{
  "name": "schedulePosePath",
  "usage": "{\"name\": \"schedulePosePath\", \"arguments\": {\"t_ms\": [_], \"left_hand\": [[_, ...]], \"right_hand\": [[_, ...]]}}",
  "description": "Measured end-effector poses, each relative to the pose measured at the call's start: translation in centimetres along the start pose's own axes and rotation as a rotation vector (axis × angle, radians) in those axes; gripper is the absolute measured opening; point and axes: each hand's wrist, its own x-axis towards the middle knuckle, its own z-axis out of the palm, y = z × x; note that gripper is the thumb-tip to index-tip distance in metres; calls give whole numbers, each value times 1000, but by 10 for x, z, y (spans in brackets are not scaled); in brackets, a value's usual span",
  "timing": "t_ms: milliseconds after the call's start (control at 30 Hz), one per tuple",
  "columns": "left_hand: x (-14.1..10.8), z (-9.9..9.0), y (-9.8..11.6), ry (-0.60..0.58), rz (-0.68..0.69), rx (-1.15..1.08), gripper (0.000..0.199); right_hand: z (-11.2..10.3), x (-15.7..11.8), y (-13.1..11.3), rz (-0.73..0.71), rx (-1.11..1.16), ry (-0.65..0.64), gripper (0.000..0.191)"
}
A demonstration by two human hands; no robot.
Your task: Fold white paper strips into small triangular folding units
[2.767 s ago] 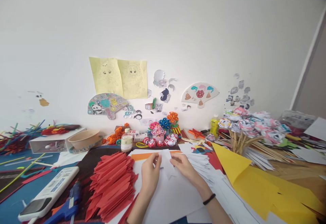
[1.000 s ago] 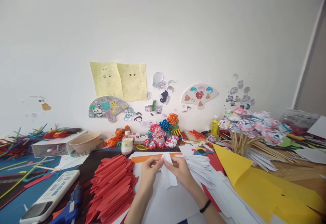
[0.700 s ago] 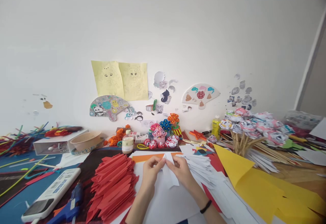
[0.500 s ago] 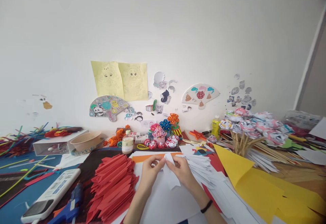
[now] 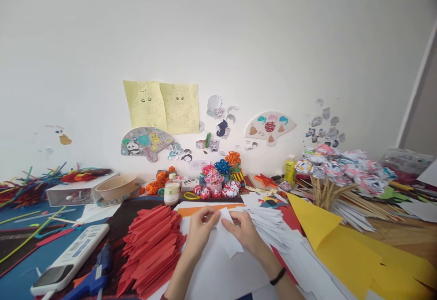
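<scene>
Plain white wall [image 5: 218,31] up top, tabletop [image 5: 399,232] mostly buried. We've got left hand [image 5: 200,229] and right hand [image 5: 244,231], each grip pinched on a white paper strip [image 5: 230,241] over a white sheet [image 5: 218,275]; can't tell if they touch. Blue glue gun [image 5: 93,278] is cut off below.

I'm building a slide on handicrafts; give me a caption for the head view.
The left hand and right hand hold a white paper strip near a red paper pile.

White power strip [image 5: 73,256], blue glue gun [image 5: 94,277], beige bowl [image 5: 114,194]
</scene>
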Motion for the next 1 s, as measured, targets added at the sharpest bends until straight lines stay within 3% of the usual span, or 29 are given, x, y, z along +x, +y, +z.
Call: {"name": "schedulePosePath", "arguments": {"t_ms": [200, 367, 467, 600, 767, 1000], "left_hand": [[0, 2, -2, 71, 20, 52, 27], [4, -1, -2, -13, 17, 104, 43], [3, -4, 0, -67, 63, 158, 38], [0, -5, 0, -39, 142, 236, 32], [1, -7, 0, -51, 134, 267, 28], [2, -7, -1, -99, 92, 135, 24]], "right_hand": [[1, -1, -5, 13, 9, -31, 43], [0, 0, -3, 21, 78, -22, 37], [0, 0, -2, 5, 83, -12, 37], [0, 1, -3, -15, 65, -1, 38], [-1, 1, -3, -7, 69, -1, 36], [-5, 2, 6, -9, 8, -14, 37]]}}
